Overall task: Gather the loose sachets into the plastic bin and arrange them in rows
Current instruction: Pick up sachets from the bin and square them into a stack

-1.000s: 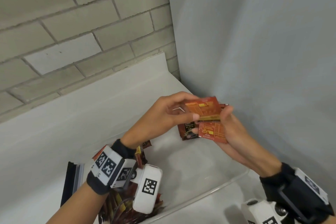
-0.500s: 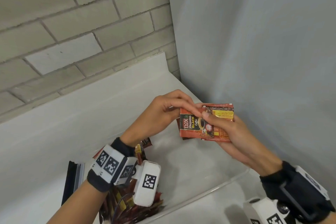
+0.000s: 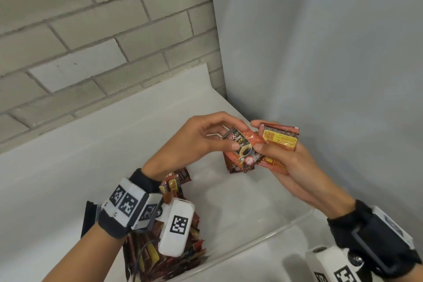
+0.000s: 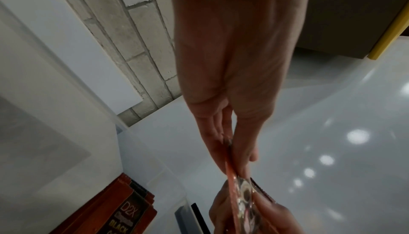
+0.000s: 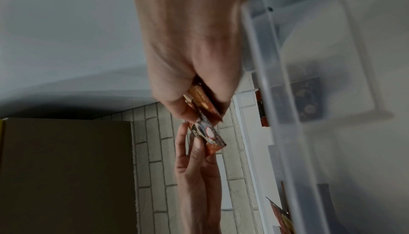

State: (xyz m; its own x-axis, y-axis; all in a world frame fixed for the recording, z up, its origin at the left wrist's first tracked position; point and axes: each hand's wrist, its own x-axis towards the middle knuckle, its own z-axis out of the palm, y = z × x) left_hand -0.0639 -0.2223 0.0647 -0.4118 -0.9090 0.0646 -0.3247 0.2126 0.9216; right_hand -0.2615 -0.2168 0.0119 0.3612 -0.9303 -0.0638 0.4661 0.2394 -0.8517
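Foil coffee sachets [image 3: 242,149], light, limp and slick, sit fanned in the right hand [image 3: 283,162] above the plastic bin [image 3: 263,233]; left hand [image 3: 194,142] fingers [image 3: 238,124] pinch one, seemingly at its ten-o'clock corner. Grip flat faces, not edges.

Red-and-black coffee sachets [image 3: 242,149] fanned above clear plastic bin [image 3: 274,228], loose sachet heap [image 3: 160,256] seemingly inside bin's left end

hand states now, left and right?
Left hand: pinching the front-facing coffee sachet.
Right hand: gripping a stack of sachets, thumb also on the front-facing one.
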